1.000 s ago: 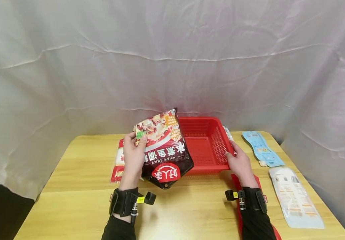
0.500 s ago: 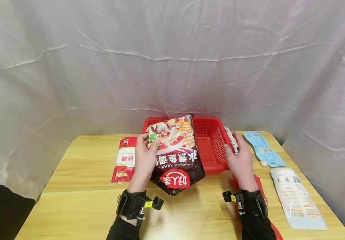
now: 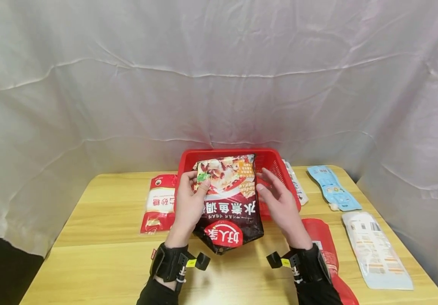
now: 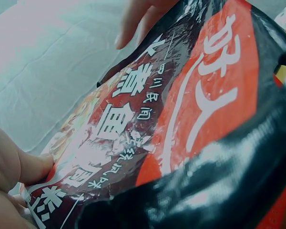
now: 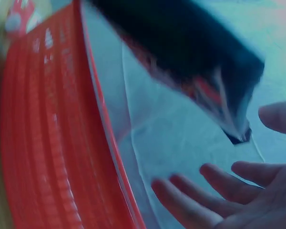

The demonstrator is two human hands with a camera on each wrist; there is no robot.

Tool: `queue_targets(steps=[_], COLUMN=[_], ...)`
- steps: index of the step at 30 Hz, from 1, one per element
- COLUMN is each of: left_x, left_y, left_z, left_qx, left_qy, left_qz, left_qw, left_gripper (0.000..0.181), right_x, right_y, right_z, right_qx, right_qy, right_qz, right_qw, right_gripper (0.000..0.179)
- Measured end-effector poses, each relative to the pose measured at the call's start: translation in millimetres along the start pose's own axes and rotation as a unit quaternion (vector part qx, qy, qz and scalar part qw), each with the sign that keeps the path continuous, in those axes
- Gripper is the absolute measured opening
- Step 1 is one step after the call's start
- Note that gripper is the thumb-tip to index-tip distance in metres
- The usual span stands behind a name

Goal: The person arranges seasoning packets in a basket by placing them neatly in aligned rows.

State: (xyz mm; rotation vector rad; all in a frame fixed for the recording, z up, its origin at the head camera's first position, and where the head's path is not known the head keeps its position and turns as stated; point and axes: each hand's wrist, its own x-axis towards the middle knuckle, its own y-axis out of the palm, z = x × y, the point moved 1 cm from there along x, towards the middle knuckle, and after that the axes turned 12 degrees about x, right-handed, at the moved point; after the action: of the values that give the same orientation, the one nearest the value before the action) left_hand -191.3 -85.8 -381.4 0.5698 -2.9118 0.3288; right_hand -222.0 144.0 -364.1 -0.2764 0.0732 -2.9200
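One basket (image 3: pixel 226 152) partly behind pouch (image 3: pixel 228 205)

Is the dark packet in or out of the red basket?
Out: the left hand holds the dark packet, and the right wrist view shows it higher than the red basket.

left hand (image 3: pixel 191 206) and right hand (image 3: pixel 282 208) are bare. one black wrist strap (image 3: pixel 164 262) per side carries a block-shaped black camera (image 3: pixel 202 261), a yellow label (image 3: pixel 191 263) with dark characters, and a silver connector (image 3: pixel 183 271). a small red tag (image 3: pixel 153 253) edges the left strap. sleeves (image 3: pixel 158 294) are plain black.
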Motion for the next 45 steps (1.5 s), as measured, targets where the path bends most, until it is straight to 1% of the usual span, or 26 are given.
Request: queue_targets(steps=[4, 8, 12, 16, 21, 25, 27, 29, 32, 35, 39, 45], left_x=[-1.0, -1.8, -2.3, -2.6, -1.5, 1.3, 3.5, 5.1, 7.1, 8.6, 11.1, 14.8], left_y=[0.1, 0.6, 1.5, 2.2, 0.6, -3.1, -6.1, -10.1, -17.4, -25.2, -37.4, -53.8], left_z=[1.2, 1.8, 1.7, 2.5, 3.9, 4.5, 5.5, 6.4, 8.3, 9.5, 10.7, 9.0], left_qx=[0.001, -0.001, -0.001, 0.005, 0.019, 0.012, 0.004, 0.010, 0.035, 0.065, 0.077, 0.063], left_qy=[-0.001, -0.003, 0.001, 0.012, 0.017, 0.014, 0.010, 0.008, 0.015, 0.031, 0.044, 0.061], left_qz=[0.007, 0.008, 0.008, 0.015, 0.029, 0.048, 0.066, 0.082, 0.105, 0.114, 0.108, 0.086], left_qw=[1.0000, 1.0000, 1.0000, 0.9998, 0.9993, 0.9987, 0.9978, 0.9966, 0.9938, 0.9909, 0.9901, 0.9925], left_gripper=[0.044, 0.044, 0.043, 0.042, 0.045, 0.049, 0.049, 0.048, 0.048, 0.047, 0.044, 0.046], right_x=[-2.7, -4.1, -5.2, -5.4, -4.4, -2.6, -2.0, -2.1, -2.8, -2.8, -2.4, -4.8], right_y=[11.5, 19.7, 24.2, 25.0, 23.9, 21.2, 19.5, 17.4, 14.6, 12.5, 10.6, 5.9], right_z=[-1.8, -6.6, -10.1, -12.4, -13.4, -11.9, -10.7, -9.5, -7.7, -7.4, -7.6, -6.6], right_qx=[0.037, 0.068, 0.073, 0.066, 0.065, 0.067, 0.065, 0.063, 0.061, 0.062, 0.065, 0.039], right_qy=[0.057, 0.080, 0.079, 0.074, 0.072, 0.070, 0.071, 0.068, 0.065, 0.063, 0.062, 0.062], right_qz=[0.037, 0.062, 0.068, 0.058, 0.048, 0.041, 0.037, 0.037, 0.041, 0.047, 0.059, 0.090], right_qw=[0.9969, 0.9925, 0.9919, 0.9933, 0.9941, 0.9944, 0.9947, 0.9950, 0.9952, 0.9950, 0.9942, 0.9932], right_gripper=[0.070, 0.074, 0.070, 0.066, 0.061, 0.061, 0.060, 0.060, 0.062, 0.063, 0.061, 0.065])
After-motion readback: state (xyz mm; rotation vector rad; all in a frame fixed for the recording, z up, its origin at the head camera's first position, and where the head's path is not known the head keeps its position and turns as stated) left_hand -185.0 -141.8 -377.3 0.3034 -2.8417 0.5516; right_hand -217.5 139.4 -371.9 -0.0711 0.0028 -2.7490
